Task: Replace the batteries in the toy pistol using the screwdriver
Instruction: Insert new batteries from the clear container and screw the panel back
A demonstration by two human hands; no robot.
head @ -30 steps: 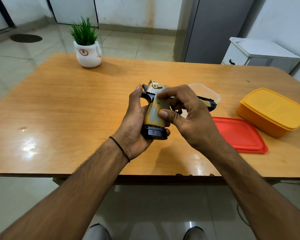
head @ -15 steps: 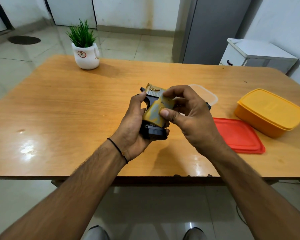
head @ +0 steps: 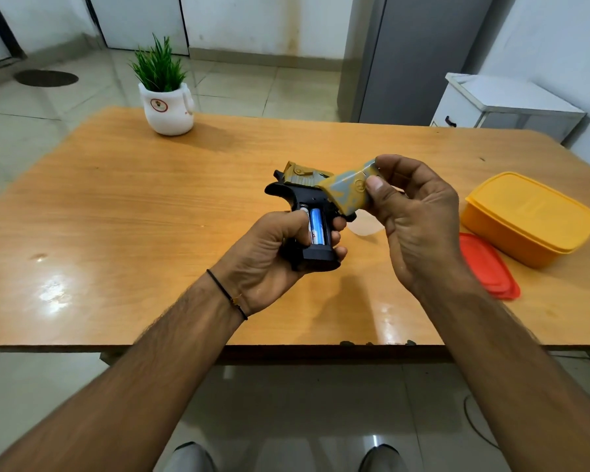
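Toy pistol [head: 304, 195] in left hand [head: 269, 260]; cover [head: 349, 194] in right [head: 419, 233].

Pistol [head: 297, 195] opened, batteries [head: 315, 229] bared
We see the tan-and-grey cover [head: 349, 195] lifted off the black grip [head: 321, 258], two batteries side by side inside.

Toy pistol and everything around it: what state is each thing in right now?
Toy pistol: battery compartment open, held above the table.
Batteries: two seated in the grip.
Grip cover: off the grip, pinched by the right hand.
Left hand: grips the pistol's handle.
Yellow box: lid on.
Red lid: lying flat on the table.
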